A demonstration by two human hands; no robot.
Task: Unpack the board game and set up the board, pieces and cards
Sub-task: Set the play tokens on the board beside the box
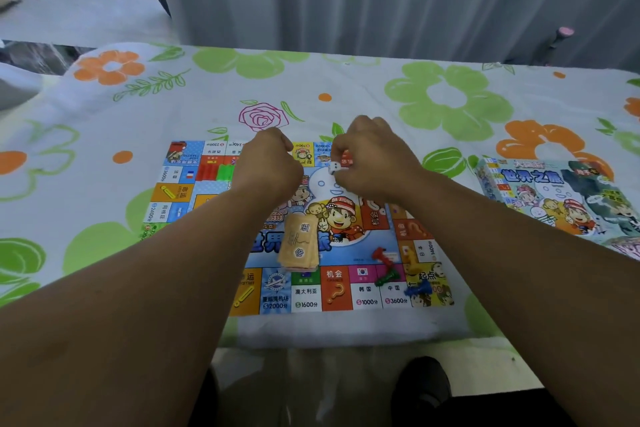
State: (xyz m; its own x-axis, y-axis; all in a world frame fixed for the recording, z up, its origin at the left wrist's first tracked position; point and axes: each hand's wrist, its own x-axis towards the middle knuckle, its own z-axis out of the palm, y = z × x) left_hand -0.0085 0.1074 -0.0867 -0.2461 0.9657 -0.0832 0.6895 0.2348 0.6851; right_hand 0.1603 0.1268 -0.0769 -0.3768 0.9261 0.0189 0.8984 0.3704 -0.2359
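Observation:
The colourful game board (367, 291) lies flat on the flowered tablecloth. My right hand (374, 163) hovers over its far middle and pinches a small white die (334, 167) at the fingertips. My left hand (268, 166) is beside it with fingers curled; what it holds, if anything, is hidden. A stack of tan cards (298, 242) sits on the board's centre. Red (380, 254), green (388, 277), yellow (410, 258) and blue (418, 288) pawns lie near the front right corner. Red (207, 171) and green (224, 173) plastic pieces lie at the far left.
The game box (561, 198) rests on the tablecloth (104, 121) at the right edge. Grey curtains hang behind the table. A pink-topped object (564, 33) stands at the back right. The table's near edge is just below the board.

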